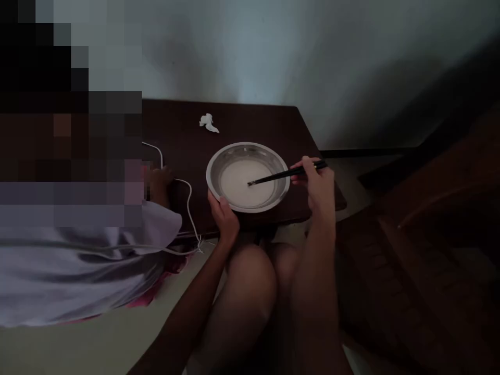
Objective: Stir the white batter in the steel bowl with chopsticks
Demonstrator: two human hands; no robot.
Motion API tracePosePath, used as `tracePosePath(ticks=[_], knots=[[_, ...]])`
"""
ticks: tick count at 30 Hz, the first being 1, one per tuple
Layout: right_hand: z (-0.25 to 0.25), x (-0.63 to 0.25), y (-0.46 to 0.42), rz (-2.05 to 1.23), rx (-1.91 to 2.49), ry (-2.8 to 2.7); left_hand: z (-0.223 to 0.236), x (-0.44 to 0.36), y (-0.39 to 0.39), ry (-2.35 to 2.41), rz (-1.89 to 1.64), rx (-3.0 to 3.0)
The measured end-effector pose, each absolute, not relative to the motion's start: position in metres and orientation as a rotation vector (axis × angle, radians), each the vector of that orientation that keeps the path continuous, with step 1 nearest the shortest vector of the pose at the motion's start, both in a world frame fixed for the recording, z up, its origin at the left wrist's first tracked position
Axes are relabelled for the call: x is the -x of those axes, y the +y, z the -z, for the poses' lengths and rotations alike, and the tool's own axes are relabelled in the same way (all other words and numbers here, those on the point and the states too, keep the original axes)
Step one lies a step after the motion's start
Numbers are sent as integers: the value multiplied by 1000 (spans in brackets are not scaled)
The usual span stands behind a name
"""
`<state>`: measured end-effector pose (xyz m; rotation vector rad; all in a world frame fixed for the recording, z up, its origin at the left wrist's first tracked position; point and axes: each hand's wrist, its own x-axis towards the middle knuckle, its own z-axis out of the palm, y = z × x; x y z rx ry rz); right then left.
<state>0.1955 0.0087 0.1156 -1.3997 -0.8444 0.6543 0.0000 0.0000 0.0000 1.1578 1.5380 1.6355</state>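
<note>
A round metal bowl (248, 207) rests at the front of the dark table, holding a whitish content (242, 174) that I cannot identify. My left hand (224, 216) grips the bowl's near left side, thumb up against the outer wall and the other fingers partly hidden behind it. In my right hand (315, 179) is a pair of black chopsticks (281, 174), held in a pinch at the bowl's right. Their tips reach over the rim and touch the white content near its middle.
Crumpled white tissue (209, 123) lies farther back on the dark brown table (258, 122). At left sits another person in a pale garment (78, 281), one hand (159, 182) at the table. A white cord (190, 200) hangs over the table edge. Dark wooden furniture (422, 260) stands at right.
</note>
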Motion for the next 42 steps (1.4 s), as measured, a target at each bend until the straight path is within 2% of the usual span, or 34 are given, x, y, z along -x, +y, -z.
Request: tracePosePath(ticks=[2, 6, 12, 18, 22, 24, 29, 34, 42], knots=[[-113, -196, 12, -697, 1371, -819, -1, 1, 0, 1526, -1629, -1166], [-104, -203, 21, -557, 1440, -651, -2, 2, 0, 1524, -1634, -1196], [-98, -199, 35, -738, 1307, -863, -1, 2, 1, 1543, -1656, -1215], [-98, -203, 38, -497, 1392, -706, -4, -1, 0, 1536, -1664, -1196], [-98, -192, 41, -668, 1365, -887, -5, 0, 0, 1546, -1661, -1182], [-100, -188, 42, -697, 1329, -947, -5, 0, 0, 1548, -1657, -1183], [-104, -193, 35, -499, 1392, -792, -4, 1, 0, 1536, -1645, -1181], [-107, -190, 34, -710, 1307, -944, -6, 0, 1, 1568, -1627, -1157], [-133, -217, 48, -596, 1407, -1089, -12, -6, 13, 1581, -1493, -1232]])
